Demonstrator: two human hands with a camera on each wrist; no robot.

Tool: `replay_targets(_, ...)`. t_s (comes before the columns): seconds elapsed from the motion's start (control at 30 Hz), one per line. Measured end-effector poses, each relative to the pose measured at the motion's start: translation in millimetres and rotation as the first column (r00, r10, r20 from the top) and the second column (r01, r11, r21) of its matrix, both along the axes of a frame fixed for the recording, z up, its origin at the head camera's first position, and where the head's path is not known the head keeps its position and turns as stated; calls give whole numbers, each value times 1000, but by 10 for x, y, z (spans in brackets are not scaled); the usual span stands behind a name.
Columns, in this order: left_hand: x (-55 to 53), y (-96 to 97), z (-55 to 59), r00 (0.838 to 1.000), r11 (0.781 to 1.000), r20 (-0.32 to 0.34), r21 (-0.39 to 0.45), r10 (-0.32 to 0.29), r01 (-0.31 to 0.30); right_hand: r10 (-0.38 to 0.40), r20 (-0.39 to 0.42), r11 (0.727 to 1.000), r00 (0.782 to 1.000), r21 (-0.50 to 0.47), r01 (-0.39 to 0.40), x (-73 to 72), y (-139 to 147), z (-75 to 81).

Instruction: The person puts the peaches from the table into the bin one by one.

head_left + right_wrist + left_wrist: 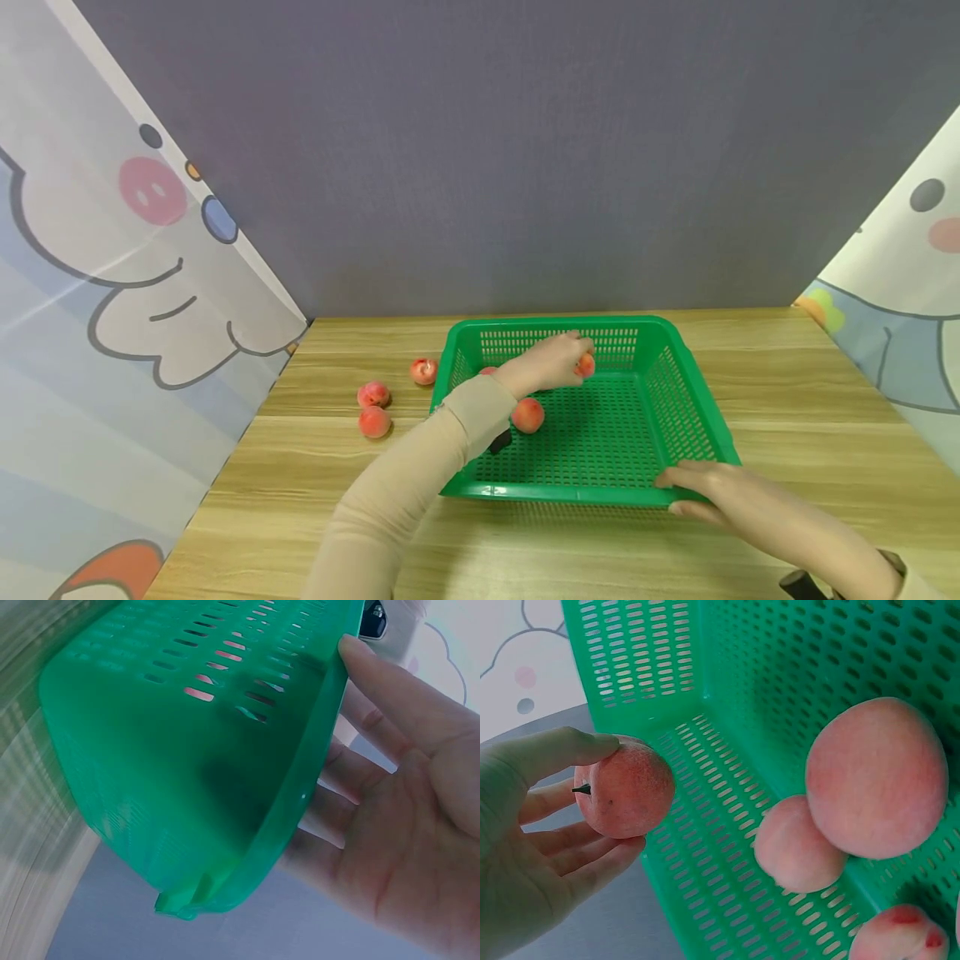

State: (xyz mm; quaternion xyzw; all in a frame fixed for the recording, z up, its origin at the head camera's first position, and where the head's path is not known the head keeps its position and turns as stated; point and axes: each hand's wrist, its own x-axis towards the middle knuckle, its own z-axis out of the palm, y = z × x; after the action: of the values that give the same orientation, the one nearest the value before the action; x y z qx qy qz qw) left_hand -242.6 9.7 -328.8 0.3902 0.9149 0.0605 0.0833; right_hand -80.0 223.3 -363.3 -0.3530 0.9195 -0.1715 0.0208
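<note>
A peach (585, 365) is held in my left hand (551, 362), above the inside of a green plastic basket (562, 493). In the left wrist view, the thumb and fingers pinch this peach (634, 791) by its sides, its dark stem facing the palm. Several other peaches lie in the basket, among them a large peach (877, 776) touching a smaller peach (799, 844); my left forearm hides part of them in the head view. My right hand (712, 492) grips the basket's rim at the near right corner, thumb outside and fingers over the inner side.
Left of the basket, one peach (423, 371) lies near its wall, and two more, an upper peach (373, 394) and a lower peach (374, 422), touch on the wooden table (315, 475). A grey panel (525, 167) stands behind, with cartoon-printed sheets at both sides.
</note>
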Motion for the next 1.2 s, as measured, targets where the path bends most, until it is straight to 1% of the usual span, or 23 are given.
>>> replay_targets(0.03, -10, 9, -10, 1000, 1000, 9, -4, 4, -4, 1, -3, 1000, 1000, -1, -1, 0, 0, 0)
replay_targets(0.23, -95, 46, -74, 997, 999, 70, 9, 44, -44, 26, -95, 1000, 995, -10, -28, -6, -1, -11)
replay_targets(0.37, -156, 78, -141, 995, 999, 88, 17, 49, -50, 20, -78, 1000, 997, -7, -21, -5, 1, -16)
replay_targets(0.5, -200, 109, -212, 993, 998, 105, 2, 56, -57, 16, -66, 1000, 998, -5, -16, -4, 3, -18)
replay_targets(0.57, -214, 121, -242, 993, 998, 101, -9, 63, -62, 20, -70, 1000, 997, -9, -21, -4, 4, -18)
replay_targets(0.77, -243, 139, -322, 997, 997, 54, -47, 61, -58, 28, -30, 999, 999, -21, -28, -9, 3, -13)
replay_targets(0.83, -248, 142, -346, 997, 997, 49, -55, 64, -61, 32, -40, 999, 999, -26, -33, -8, 4, -14)
replay_targets(1.03, -273, 156, -424, 994, 993, 39, -71, 99, -96, 31, -57, 999, 998, -28, -32, 0, 1, -8)
replay_targets(1.2, -279, 160, -479, 991, 989, 55, -86, 126, -121, 21, -45, 1000, 999, -18, -21, 10, 1, -1)
